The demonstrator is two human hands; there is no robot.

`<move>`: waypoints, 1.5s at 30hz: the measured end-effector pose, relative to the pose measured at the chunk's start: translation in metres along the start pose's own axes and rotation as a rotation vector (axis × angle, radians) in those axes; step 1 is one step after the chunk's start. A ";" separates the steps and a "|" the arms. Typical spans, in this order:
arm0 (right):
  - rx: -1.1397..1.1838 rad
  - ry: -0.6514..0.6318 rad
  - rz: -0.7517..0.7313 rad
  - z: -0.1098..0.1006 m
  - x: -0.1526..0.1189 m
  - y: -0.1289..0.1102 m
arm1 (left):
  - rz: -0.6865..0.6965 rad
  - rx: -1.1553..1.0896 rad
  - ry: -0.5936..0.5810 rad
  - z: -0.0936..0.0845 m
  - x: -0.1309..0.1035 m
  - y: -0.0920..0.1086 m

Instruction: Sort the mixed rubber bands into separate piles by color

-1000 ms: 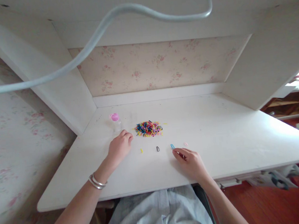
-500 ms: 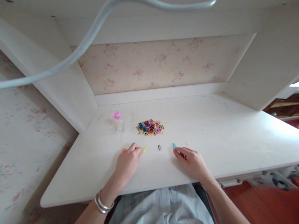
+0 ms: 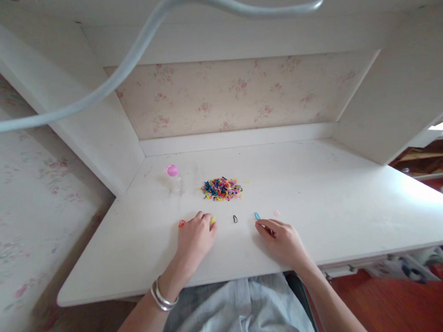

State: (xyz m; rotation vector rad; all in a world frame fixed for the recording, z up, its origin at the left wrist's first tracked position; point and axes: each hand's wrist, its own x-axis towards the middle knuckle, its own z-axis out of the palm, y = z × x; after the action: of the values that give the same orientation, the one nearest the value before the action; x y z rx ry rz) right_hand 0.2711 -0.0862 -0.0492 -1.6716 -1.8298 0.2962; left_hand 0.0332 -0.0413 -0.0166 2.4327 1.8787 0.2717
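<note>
A heap of small coloured rubber bands (image 3: 221,189) lies on the white desk (image 3: 325,198). In front of it single bands sit in a row: red (image 3: 181,224), yellow (image 3: 213,220), black (image 3: 235,219), blue (image 3: 256,215) and pink (image 3: 276,213). My left hand (image 3: 194,238) rests on the desk between the red and yellow bands, fingertips by the yellow one. My right hand (image 3: 282,239) lies flat just below the blue band, holding nothing.
A small clear bottle with a pink cap (image 3: 173,177) stands left of the heap. White shelf walls rise left, right and above, and a grey cable (image 3: 127,65) crosses overhead. The desk's front edge is near my lap; red floor with clutter lies to the right.
My left hand drew back from beside the heap to the row of single bands. A red band now lies at the row's left end. My right hand stayed put.
</note>
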 end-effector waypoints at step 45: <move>-0.290 -0.288 0.003 0.062 0.034 -0.104 | -0.051 -0.098 0.032 -0.020 -0.007 -0.045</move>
State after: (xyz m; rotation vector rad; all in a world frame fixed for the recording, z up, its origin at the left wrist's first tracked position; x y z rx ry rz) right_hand 0.1507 -0.0563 -0.0294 -1.9072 -2.1667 0.2960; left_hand -0.0153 -0.0381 -0.0049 2.3274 1.8896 0.3923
